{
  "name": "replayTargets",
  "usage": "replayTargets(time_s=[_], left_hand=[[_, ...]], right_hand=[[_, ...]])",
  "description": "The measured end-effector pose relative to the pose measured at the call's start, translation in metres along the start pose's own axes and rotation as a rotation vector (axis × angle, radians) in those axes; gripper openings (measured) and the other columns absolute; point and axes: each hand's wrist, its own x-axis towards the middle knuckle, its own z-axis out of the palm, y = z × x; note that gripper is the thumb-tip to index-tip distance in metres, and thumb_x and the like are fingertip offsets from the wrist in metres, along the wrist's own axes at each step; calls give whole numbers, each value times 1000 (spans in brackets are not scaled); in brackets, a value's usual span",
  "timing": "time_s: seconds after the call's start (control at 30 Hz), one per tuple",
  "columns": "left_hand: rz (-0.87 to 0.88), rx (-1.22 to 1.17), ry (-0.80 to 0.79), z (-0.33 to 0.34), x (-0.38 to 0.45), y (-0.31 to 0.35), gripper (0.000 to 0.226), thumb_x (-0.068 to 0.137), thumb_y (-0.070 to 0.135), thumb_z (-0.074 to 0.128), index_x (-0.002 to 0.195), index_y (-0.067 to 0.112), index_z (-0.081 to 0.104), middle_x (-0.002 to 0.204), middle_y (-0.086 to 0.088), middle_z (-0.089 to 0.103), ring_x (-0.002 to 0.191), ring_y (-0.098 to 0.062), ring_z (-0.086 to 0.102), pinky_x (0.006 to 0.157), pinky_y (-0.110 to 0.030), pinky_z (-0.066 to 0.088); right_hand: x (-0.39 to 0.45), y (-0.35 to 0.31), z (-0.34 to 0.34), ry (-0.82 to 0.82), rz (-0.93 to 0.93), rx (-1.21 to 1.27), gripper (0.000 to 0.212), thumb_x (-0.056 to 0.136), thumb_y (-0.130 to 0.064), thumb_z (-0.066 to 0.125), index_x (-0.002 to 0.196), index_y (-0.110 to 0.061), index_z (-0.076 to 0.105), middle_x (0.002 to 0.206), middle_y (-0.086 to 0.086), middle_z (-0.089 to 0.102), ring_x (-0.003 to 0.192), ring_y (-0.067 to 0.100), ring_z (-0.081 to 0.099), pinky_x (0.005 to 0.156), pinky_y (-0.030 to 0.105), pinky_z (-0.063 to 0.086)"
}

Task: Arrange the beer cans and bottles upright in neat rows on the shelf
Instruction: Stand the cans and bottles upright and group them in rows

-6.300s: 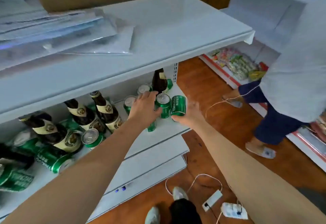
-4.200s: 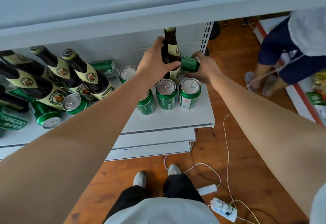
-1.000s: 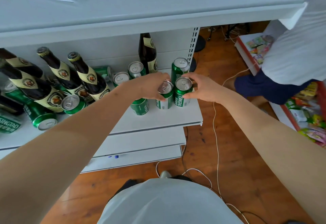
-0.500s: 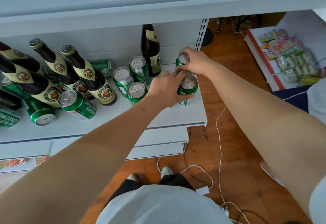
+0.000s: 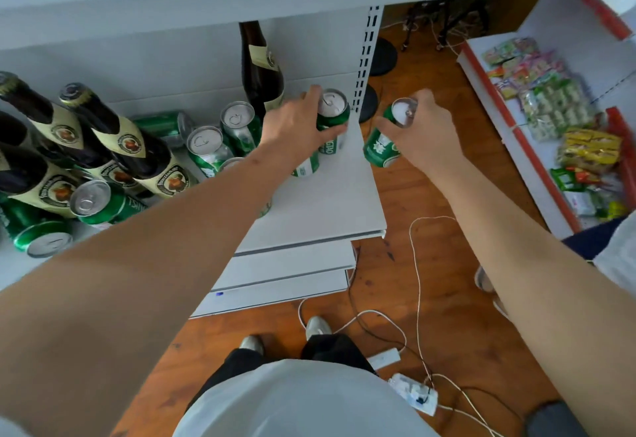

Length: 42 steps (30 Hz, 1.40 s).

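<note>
Right hand [image 5: 421, 130] has a green can [image 5: 383, 140] wrapped in curled fingers, silver top tilted up, and it hangs off the shelf's right end, out over the wooden floor [image 5: 447, 282] at about three o'clock from the row. Left hand [image 5: 297, 127] is clamped round the side of another can [image 5: 332, 116], fingers and thumb curled on it; that one stands upright near the slotted upright post [image 5: 365, 58], back at the shelf's one o'clock corner. Whether its base sits flat I can't tell, the hand covers it.

Just left, an upright brown bottle [image 5: 261, 68] against the back wall, and two standing cans [image 5: 223, 140] beside it at ten o'clock from the left hand. Further out, at nine o'clock, it's a heap: leaning bottles [image 5: 113, 137] propped on each other, toppled cans [image 5: 93, 201] lying with their lids toward us.

My read on handling: these cans look sealed, so fairly heavy for their size, smooth and a bit slick; a wrap round the mid-body is the safe hold, not the rim. Squeeze gently, thin walls dent. The bottles are glass, top-heavy when tilted; take them low on the body, not by the neck alone.

The white shelf [image 5: 327, 206] has bare room at its front right. Below, white cables [image 5: 416, 264] trail across the floor, snack packets [image 5: 550, 109] off at two o'clock.
</note>
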Motion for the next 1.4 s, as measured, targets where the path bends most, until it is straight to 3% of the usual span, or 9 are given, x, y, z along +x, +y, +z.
replayTargets(time_s=[0.13, 0.3, 0.5, 0.63, 0.77, 0.97, 1.13, 1.27, 1.4], left_hand=[[-36, -15, 17, 14, 23, 4, 74, 82, 73, 54, 133, 22, 40, 112, -5, 63, 99, -29, 63, 73, -39, 54], [-105, 61, -26, 21, 37, 18, 73, 87, 66, 53, 138, 18, 36, 123, -11, 59, 110, -32, 59, 72, -38, 45], [-93, -196, -209, 3, 45, 5, 78, 83, 57, 67, 137, 10, 36, 130, -16, 52, 120, -34, 52, 93, -41, 46], [-35, -276, -265, -14, 35, -3, 83, 76, 57, 70, 136, 8, 39, 130, -15, 53, 117, -30, 54, 96, -41, 47], [-9, -200, -277, -17, 19, -12, 80, 69, 57, 74, 127, 8, 48, 115, -9, 59, 104, -27, 59, 87, -38, 50], [-107, -153, -275, -7, 7, -23, 62, 77, 38, 77, 120, 5, 48, 114, -15, 57, 102, -33, 58, 79, -39, 49], [-157, -352, -190, -5, 3, -25, 58, 77, 36, 80, 122, 13, 52, 113, -3, 60, 92, -18, 54, 75, -29, 44], [-196, -428, -142, -2, 2, -23, 61, 77, 36, 80, 127, 14, 50, 118, -5, 62, 105, -22, 59, 79, -28, 44], [-232, -442, -124, 0, 0, -24, 59, 79, 36, 79, 126, 13, 53, 118, -6, 62, 108, -24, 58, 78, -26, 41]], right_hand=[[-18, -9, 15, -67, -151, -68, 60, 79, -56, 67, 122, -19, 48, 104, 2, 65, 88, 19, 65, 70, 40, 59], [-29, -18, 37, -147, -213, -145, 59, 78, -56, 67, 120, -20, 46, 98, -1, 64, 82, 17, 64, 68, 39, 58], [-30, -19, 42, -243, -207, -65, 74, 78, -58, 70, 131, -14, 43, 116, 3, 62, 102, 20, 61, 83, 38, 56], [-27, -31, 26, -427, -132, -61, 87, 87, -68, 49, 150, -13, 25, 144, 7, 47, 128, 24, 50, 89, 33, 50], [-19, -37, 19, -374, 16, 92, 70, 99, -61, 26, 144, -9, 39, 116, 6, 65, 103, 19, 62, 77, 29, 48], [40, -42, 33, -266, 125, 170, 72, 87, -56, 59, 143, -14, 42, 132, 2, 59, 121, 21, 54, 101, 36, 45], [66, -56, 48, -353, 191, 144, 68, 78, -64, 66, 117, -8, 59, 110, 7, 67, 86, 18, 68, 69, 32, 57], [69, -56, 51, -380, 140, 150, 56, 87, -57, 60, 105, -4, 65, 96, 12, 72, 83, 21, 72, 81, 39, 59], [49, -55, 36, -404, 149, 85, 76, 91, -68, 41, 135, -7, 51, 137, 13, 55, 119, 28, 57, 101, 44, 47]])
